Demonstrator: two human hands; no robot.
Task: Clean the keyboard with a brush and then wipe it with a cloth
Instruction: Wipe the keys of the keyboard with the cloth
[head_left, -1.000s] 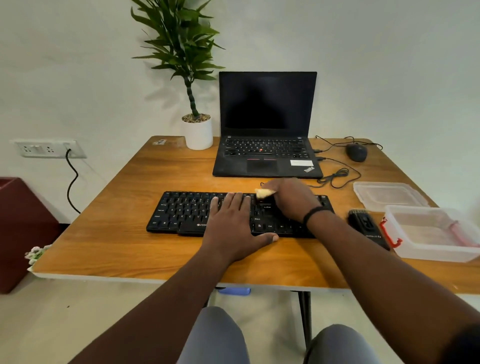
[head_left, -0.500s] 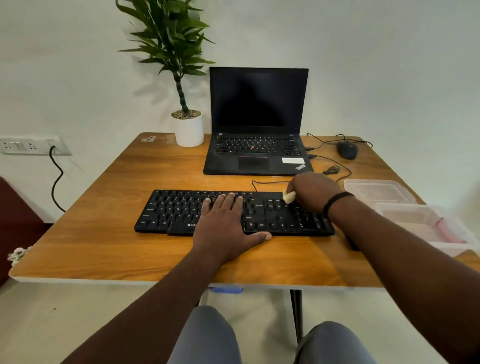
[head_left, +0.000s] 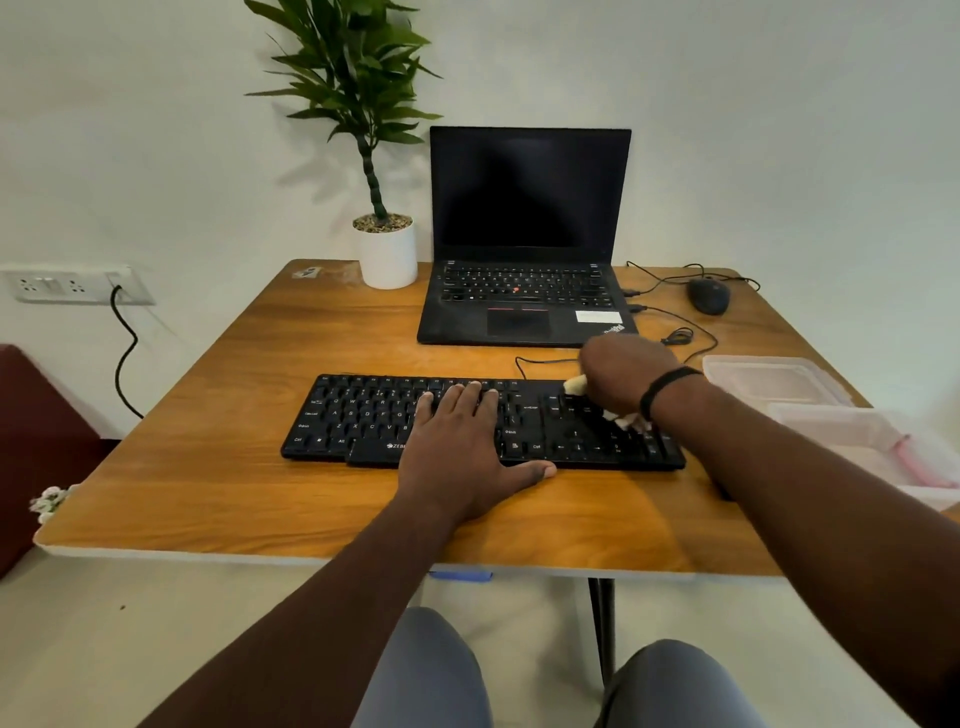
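Black keyboard (head_left: 483, 421) lies centred on the bench (head_left: 218, 467), steadied by the left hand (head_left: 462, 447), laid flat with straight fingers. A pale cloth (head_left: 575, 385) (bunched, mostly hidden) is gripped in the right hand (head_left: 623, 374) over the right-end keys. Light, overlapping row-wise strokes are advised.

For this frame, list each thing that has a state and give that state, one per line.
Left hand: flat, fingers straight, pressing on the keyboard.
Right hand: curled round a pale cloth, over the keyboard's right end.
Cloth: bunched in the right hand, touching the keys.
Keyboard: flat on the table, cable attached.
Laptop: lid open, screen dark.
Clear container: open, its lid lying beside it.
Wall socket: one plug in.
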